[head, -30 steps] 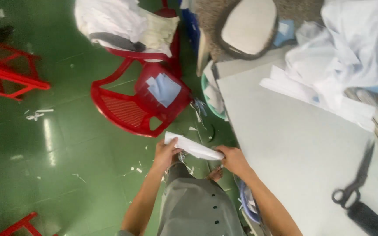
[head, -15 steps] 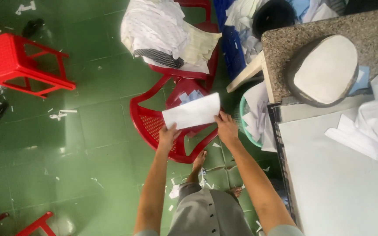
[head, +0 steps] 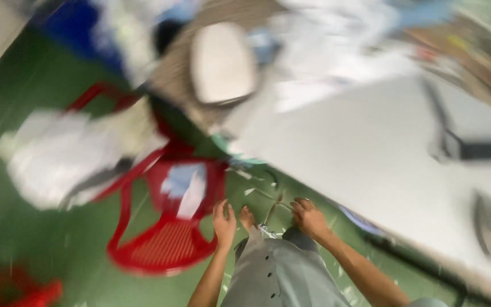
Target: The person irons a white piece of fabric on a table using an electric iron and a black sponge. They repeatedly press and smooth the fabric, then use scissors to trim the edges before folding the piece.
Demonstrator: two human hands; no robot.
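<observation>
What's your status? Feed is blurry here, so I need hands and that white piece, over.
Left hand and right hand both empty, open, low by the lap. White piece lies on red chair. Nothing between hands and chair.

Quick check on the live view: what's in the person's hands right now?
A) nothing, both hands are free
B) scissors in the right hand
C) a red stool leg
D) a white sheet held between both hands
A: the left hand and right hand hang open above the green floor, beside the red chair, with nothing between them.
</observation>
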